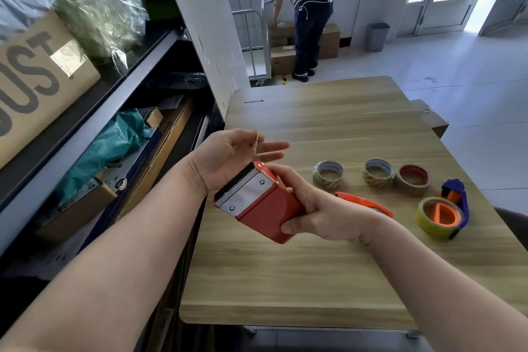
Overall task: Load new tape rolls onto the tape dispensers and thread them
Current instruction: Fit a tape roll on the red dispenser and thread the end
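My right hand (323, 213) grips a red tape dispenser (265, 210) above the wooden table (300, 280), its serrated blade (233, 187) pointing up and left. My left hand (234, 153) is just behind the blade, palm up with fingers straight. A thin clear strip of tape (256, 141) stands up by those fingers. Three tape rolls (328, 174) (378, 172) (413, 179) lie in a row on the table. A blue dispenser (457, 194) holds a yellowish roll (438, 217) on an orange hub. An orange dispenser (368, 204) lies partly hidden behind my right wrist.
A dark shelf unit (85, 134) with cardboard boxes and plastic bags runs along the left, close to the table edge. A person (305, 8) bends over boxes by a metal cart at the back. A grey bin (377, 36) stands by the far wall.
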A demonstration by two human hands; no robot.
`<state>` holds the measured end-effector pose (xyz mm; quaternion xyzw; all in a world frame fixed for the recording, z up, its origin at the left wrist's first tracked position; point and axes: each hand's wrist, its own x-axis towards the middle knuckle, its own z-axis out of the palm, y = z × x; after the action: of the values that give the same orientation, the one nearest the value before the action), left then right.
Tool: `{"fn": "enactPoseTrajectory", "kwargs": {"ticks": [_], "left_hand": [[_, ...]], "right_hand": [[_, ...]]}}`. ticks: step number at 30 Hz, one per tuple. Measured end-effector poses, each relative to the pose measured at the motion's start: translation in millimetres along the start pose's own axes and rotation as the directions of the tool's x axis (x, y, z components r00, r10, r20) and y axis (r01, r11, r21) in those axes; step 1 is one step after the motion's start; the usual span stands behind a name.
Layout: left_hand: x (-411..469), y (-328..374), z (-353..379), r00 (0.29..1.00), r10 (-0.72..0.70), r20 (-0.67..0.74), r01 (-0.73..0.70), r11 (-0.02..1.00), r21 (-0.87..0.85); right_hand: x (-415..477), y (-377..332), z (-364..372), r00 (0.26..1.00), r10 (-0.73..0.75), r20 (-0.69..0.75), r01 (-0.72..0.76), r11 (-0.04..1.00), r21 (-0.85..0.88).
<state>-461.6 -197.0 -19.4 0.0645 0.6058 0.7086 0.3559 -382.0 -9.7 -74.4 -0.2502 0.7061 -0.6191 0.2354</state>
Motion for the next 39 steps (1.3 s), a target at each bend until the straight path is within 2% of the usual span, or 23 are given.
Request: {"fn": "enactPoseTrajectory", "kwargs": {"ticks": [2,4,8,10,13,18,20,22,24,27,31,33,34,36,39], "left_hand": [[1,1,-4,0.993,0.044,-0.112,-0.05,0.998,-0.046],[0,4,-6,0.948,0.132,-0.29,-0.147,0.989,-0.029],[-1,10,-5,0.78,0.315,-0.541,-0.215,0.947,0.24],[3,11,-1,0.684,0.436,-0.584,-0.263,0.895,0.361],[10,12,6,0.555,0.559,-0.616,-0.325,0.827,0.458],[16,15,10,0.432,0.578,-0.692,-0.358,0.814,0.457],[14,20,12,0.389,0.556,-0.735,-0.417,0.817,0.397],[9,30,13,0.404,0.535,-0.742,-0.411,0.831,0.376],[5,38,13,0.514,0.523,-0.68,-0.33,0.852,0.406],[-2,42,19,0.652,0.531,-0.541,-0.337,0.842,0.421],[-8,32,32,0.728,0.58,-0.366,-0.377,0.784,0.493],[-8,22,35,0.725,0.632,-0.274,-0.351,0.681,0.642],[-8,15,35,0.719,0.664,-0.204,-0.323,0.58,0.748],[-8,-1,33,0.694,0.719,-0.02,-0.278,0.294,0.915],[-7,-19,26,0.584,0.771,0.255,-0.294,-0.092,0.951]], "right_hand": [[-3,3,-3,1.0,-0.003,0.002,0.003,0.999,0.04],[-6,8,-5,1.0,0.014,-0.022,-0.011,0.995,0.098],[-11,18,-5,0.979,0.064,-0.193,-0.016,0.97,0.242],[-10,20,-5,0.961,0.098,-0.259,-0.022,0.959,0.283],[-6,19,-3,0.953,0.116,-0.28,-0.024,0.95,0.312],[-7,8,-7,0.955,0.113,-0.276,-0.009,0.937,0.35],[-10,8,-7,0.958,0.122,-0.259,-0.031,0.943,0.331],[-13,12,-1,0.958,0.137,-0.253,-0.045,0.939,0.341],[-12,17,3,0.951,0.164,-0.263,-0.059,0.929,0.366],[-7,18,2,0.927,0.233,-0.294,-0.091,0.901,0.425],[0,16,-3,0.875,0.329,-0.355,-0.137,0.872,0.47],[4,16,-6,0.846,0.375,-0.38,-0.142,0.845,0.516],[5,14,-9,0.832,0.396,-0.388,-0.133,0.822,0.554],[4,7,-17,0.841,0.405,-0.359,-0.09,0.759,0.645],[-3,-6,-26,0.927,0.309,-0.212,-0.031,0.627,0.778]]}}
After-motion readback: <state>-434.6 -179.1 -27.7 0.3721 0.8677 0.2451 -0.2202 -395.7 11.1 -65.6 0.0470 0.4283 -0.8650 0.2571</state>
